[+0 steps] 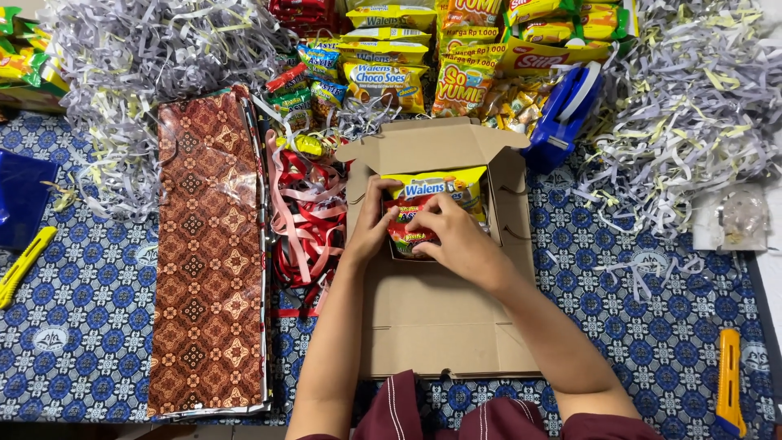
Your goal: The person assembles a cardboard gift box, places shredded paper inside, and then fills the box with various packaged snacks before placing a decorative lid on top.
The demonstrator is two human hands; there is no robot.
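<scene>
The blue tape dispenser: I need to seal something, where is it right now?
In the head view the blue tape dispenser stands right of the open cardboard box, just below the snack packets and beside the shredded paper.

red snack packet (410, 231) in cardboard box (440, 269) | yellow packet (436, 187) behind | snack packets (456, 49) top

- A blue cloth (619, 326) with a white flower-and-star pattern is covering the whole work surface.
- Heaps of pale shredded paper (692, 98) are lying across both far corners.
- A stack of brown batik-patterned sheets (208, 261) is lying lengthwise at the left, its glossy top catching the light.
- Yellow utility knives are resting at the left edge (23, 265) and near the right corner (729, 379).
- Even, soft light is falling from above, casting only faint shadows.
</scene>
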